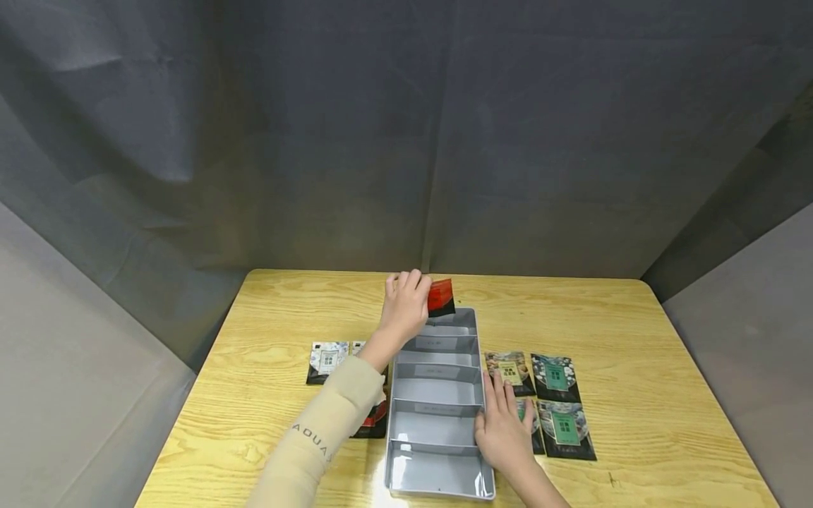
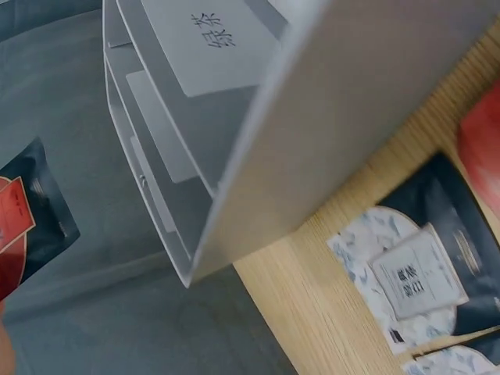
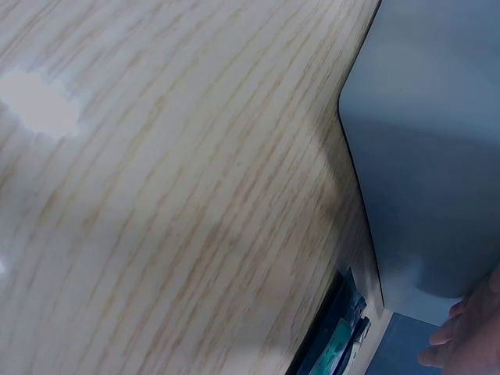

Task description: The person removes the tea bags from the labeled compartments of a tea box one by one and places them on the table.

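Observation:
My left hand [image 1: 405, 307] pinches a red-and-black tea packet [image 1: 441, 296] over the far end of a long grey divided tray [image 1: 438, 445]. In the left wrist view, that packet [image 2: 48, 207] shows at the left edge, with the tray's side wall [image 2: 312, 156] to its right. Paper labels are fixed inside the tray's compartments. My right hand [image 1: 506, 436], fingers extended, rests along the tray's right side near the front. Its fingers overlap a yellow-labelled packet [image 1: 511, 374] and partly hide a green-labelled one.
On the right lie more green-labelled packets [image 1: 567, 429]. White-patterned packets [image 1: 328, 361] and a red packet [image 1: 371, 427] lie on the left, partly behind my left sleeve [image 1: 324, 437]. Dark curtain [image 1: 438, 141] hangs behind the wooden table [image 1: 641, 395].

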Demonstrator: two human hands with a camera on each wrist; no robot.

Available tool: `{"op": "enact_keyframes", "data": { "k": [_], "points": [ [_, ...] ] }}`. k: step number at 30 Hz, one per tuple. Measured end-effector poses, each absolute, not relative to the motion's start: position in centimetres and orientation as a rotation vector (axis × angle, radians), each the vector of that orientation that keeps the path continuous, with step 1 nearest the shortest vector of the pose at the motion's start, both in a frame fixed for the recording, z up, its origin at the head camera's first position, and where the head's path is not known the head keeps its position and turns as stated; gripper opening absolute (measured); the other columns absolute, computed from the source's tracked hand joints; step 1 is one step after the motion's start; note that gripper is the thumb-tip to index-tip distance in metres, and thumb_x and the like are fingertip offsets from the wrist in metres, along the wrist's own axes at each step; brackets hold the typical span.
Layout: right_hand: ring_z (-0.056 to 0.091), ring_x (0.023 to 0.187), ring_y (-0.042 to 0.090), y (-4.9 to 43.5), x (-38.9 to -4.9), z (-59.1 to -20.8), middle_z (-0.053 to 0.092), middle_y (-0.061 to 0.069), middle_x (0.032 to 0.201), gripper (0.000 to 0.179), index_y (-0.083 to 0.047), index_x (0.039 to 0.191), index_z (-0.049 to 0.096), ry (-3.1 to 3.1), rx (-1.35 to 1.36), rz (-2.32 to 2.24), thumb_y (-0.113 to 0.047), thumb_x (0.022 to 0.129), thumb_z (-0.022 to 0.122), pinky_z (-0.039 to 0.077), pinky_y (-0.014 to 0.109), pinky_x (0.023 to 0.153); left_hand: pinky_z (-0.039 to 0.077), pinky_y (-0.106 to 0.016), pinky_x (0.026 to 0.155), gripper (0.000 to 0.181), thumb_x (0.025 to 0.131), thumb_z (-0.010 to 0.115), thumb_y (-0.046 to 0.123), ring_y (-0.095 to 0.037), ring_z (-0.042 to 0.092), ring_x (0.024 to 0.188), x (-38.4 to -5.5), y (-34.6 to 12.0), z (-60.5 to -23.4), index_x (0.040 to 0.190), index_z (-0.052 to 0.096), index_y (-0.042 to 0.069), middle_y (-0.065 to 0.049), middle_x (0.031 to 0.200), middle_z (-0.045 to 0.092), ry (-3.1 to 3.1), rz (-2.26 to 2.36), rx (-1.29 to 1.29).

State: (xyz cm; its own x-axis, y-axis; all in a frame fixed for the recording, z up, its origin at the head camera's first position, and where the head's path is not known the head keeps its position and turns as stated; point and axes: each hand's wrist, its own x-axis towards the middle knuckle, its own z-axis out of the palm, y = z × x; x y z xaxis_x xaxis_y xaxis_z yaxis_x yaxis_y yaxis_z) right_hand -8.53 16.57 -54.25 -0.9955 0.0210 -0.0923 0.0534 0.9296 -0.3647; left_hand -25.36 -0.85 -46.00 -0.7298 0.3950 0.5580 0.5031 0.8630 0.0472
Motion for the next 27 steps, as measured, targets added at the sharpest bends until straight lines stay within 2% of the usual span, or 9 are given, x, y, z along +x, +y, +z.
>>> {"op": "enact_keyframes", "data": {
  "k": [8,20,27],
  "points": [
    [0.011,0.137,0.038,16.6,-8.6,-54.2,0.008,0.016,0.152,0.063,-0.007,0.147,0.015,2.981,0.057,-0.566,-0.022,0.09,0.038,0.0,0.064,0.102,0.031,-0.045,0.089,0.009,0.088,0.045,0.012,-0.023,0.047,0.087,-23.3,-4.0,-46.5,0.091,0.054,0.012,-0.003,0.087,0.049,-2.442,-0.357,-0.666],
    [0.011,0.137,0.038,16.7,-8.7,-54.3,0.01,0.017,0.152,0.064,-0.007,0.147,0.014,2.993,0.055,-0.527,-0.022,0.09,0.039,0.0,0.063,0.103,0.03,-0.048,0.087,0.024,0.095,0.033,0.02,-0.024,0.047,0.082,-20.4,-8.8,-48.4,0.087,0.053,0.012,-0.002,0.081,0.047,-2.411,-0.47,-0.646],
    [0.008,0.137,0.037,16.9,-8.6,-54.4,0.005,0.015,0.153,0.065,-0.008,0.148,0.01,2.988,0.051,-0.508,-0.023,0.091,0.037,-0.001,0.063,0.103,0.029,-0.049,0.086,0.017,0.092,0.04,0.015,-0.025,0.046,0.081,-19.0,-11.4,-49.3,0.085,0.054,0.011,-0.002,0.078,0.047,-2.455,-0.525,-0.614]
  ]
}}
